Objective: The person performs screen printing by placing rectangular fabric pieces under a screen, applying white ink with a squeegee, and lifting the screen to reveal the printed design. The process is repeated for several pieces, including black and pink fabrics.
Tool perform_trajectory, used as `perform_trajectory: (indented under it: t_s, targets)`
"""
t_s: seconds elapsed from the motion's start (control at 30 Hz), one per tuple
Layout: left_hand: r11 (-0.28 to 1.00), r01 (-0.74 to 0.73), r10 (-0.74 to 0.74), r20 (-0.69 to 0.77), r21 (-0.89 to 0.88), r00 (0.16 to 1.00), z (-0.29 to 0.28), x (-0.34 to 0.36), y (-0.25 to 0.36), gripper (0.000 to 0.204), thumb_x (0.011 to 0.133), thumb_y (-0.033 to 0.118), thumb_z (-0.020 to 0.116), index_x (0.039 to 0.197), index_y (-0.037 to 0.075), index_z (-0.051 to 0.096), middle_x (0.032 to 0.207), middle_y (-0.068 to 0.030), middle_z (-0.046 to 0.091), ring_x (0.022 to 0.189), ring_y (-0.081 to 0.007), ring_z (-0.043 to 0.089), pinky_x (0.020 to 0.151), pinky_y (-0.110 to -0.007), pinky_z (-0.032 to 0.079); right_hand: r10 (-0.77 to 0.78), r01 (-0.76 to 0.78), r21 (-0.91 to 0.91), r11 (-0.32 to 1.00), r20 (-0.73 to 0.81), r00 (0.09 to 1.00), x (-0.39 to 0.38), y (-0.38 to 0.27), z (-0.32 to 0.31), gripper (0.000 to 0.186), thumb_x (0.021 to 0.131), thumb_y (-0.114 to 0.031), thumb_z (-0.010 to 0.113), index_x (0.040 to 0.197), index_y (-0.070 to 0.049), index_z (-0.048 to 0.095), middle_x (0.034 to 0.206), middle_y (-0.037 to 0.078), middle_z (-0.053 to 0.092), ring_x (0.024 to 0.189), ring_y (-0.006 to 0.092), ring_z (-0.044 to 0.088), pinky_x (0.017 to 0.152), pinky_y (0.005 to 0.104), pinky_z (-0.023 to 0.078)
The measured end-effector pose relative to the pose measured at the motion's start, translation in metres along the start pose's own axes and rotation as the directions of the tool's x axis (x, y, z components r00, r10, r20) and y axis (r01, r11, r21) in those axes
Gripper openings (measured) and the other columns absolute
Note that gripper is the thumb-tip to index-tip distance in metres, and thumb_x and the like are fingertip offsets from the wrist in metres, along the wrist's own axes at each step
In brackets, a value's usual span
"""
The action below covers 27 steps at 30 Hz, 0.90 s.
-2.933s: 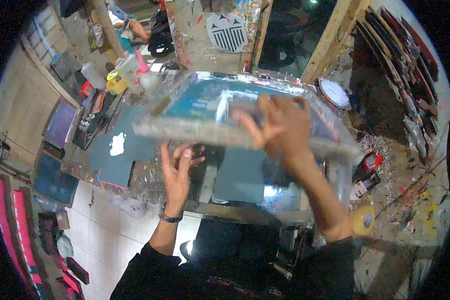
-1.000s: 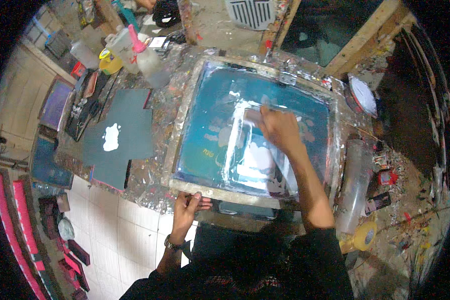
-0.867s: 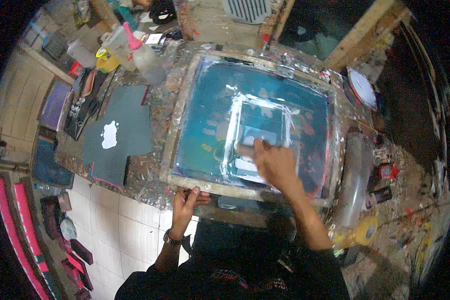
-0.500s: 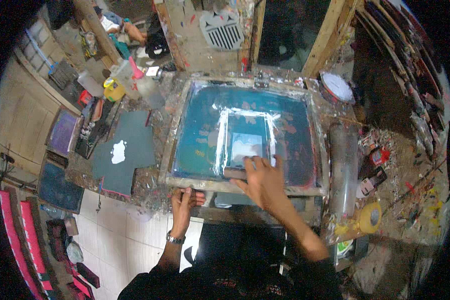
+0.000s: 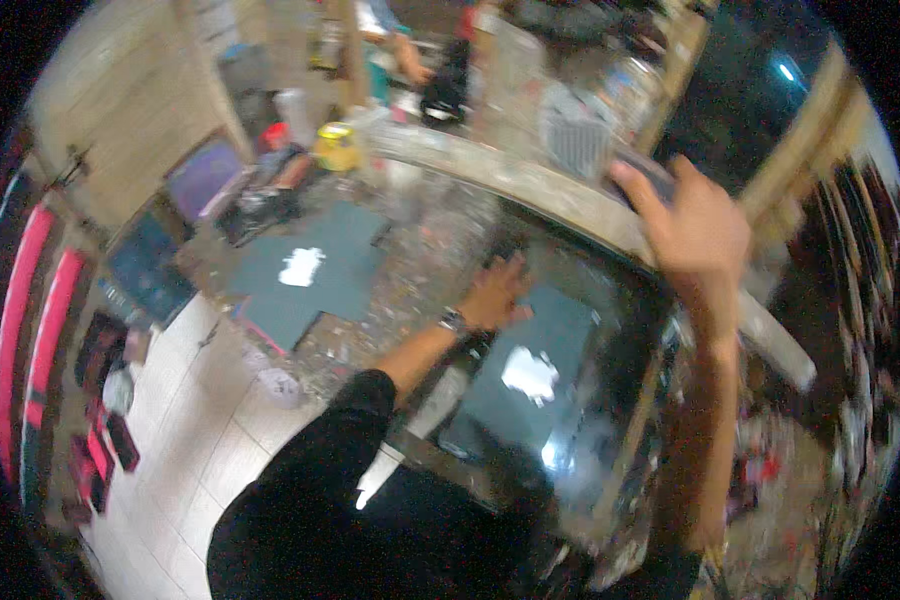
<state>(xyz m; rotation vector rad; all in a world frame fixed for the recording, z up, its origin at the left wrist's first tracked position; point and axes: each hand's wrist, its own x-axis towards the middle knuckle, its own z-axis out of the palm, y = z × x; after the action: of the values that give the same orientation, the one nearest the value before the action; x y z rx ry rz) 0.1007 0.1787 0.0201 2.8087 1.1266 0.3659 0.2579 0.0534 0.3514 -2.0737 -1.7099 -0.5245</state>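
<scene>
My right hand [image 5: 708,230] is raised at the far right, closed around a dark squeegee [image 5: 655,180], beside the lifted edge of a screen-printing frame [image 5: 540,190]. Most of the frame's mesh is hidden from this angle. Under it, on a dark glossy printing board [image 5: 610,400], lies a grey-green fabric piece [image 5: 495,395] bearing a fresh white shape [image 5: 530,375]. My left hand [image 5: 495,295] reaches to the far left corner of this piece, its fingers spread and somewhat blurred. A similar fabric piece [image 5: 345,250] with a white shape lies on the bench to the left.
A yellow container [image 5: 337,147] and a red one [image 5: 274,137] stand at the back left. A purple framed screen [image 5: 205,178] leans beside them. Wooden posts [image 5: 800,130] rise at the far right. Pink-edged strips [image 5: 25,290] hang along the left rim.
The screen frame has swung up off the board, baring the printed fabric. My right hand has risen with the squeegee, while my left has moved from the frame's edge to the fabric. The view has turned.
</scene>
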Motion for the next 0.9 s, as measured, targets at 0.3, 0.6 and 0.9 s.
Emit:
perform_trajectory:
  t_s: [0.3, 0.6, 0.9]
  targets:
    - [0.723, 0.24, -0.516, -0.275, -0.648, 0.811, -0.059, -0.086, -0.049, 0.031, 0.095, 0.028, 0.068, 0.107, -0.001, 0.068, 0.092, -0.0197, 0.072, 0.084, -0.0306, 0.069, 0.078, -0.042, 0.053, 0.13, -0.137, -0.113, 0.984, -0.068, 0.989, 0.066, 0.035, -0.014, 0.095, 0.085, -0.078, 0.053, 0.134, 0.003, 0.061, 0.126, 0.03, 0.065, 0.122, 0.0435, 0.061, 0.106, 0.0482, 0.045]
    - [0.506, 0.263, -0.793, -0.563, -0.821, -0.233, -0.141, -0.249, -0.28, 0.024, 0.097, 0.022, 0.067, 0.104, -0.002, 0.065, 0.08, -0.0097, 0.067, 0.073, -0.0189, 0.064, 0.066, -0.037, 0.052, 0.132, -0.132, -0.097, 0.987, -0.002, 0.991, 0.08, 0.033, -0.002, 0.09, 0.087, -0.075, 0.053, 0.136, 0.0, 0.061, 0.133, 0.028, 0.062, 0.126, 0.042, 0.058, 0.109, 0.0472, 0.042]
    - [0.787, 0.149, -0.384, -0.285, -0.599, 0.878, -0.078, -0.17, -0.057, 0.079, 0.091, 0.04, 0.071, 0.156, 0.009, 0.036, 0.164, -0.0237, 0.025, 0.149, -0.0414, 0.028, 0.122, -0.051, 0.023, 0.337, -0.328, -0.085, 0.941, 0.134, 0.932, 0.067, 0.0, -0.037, 0.082, 0.086, -0.074, 0.056, 0.103, 0.004, 0.075, 0.113, 0.031, 0.069, 0.107, 0.045, 0.068, 0.094, 0.0487, 0.053]
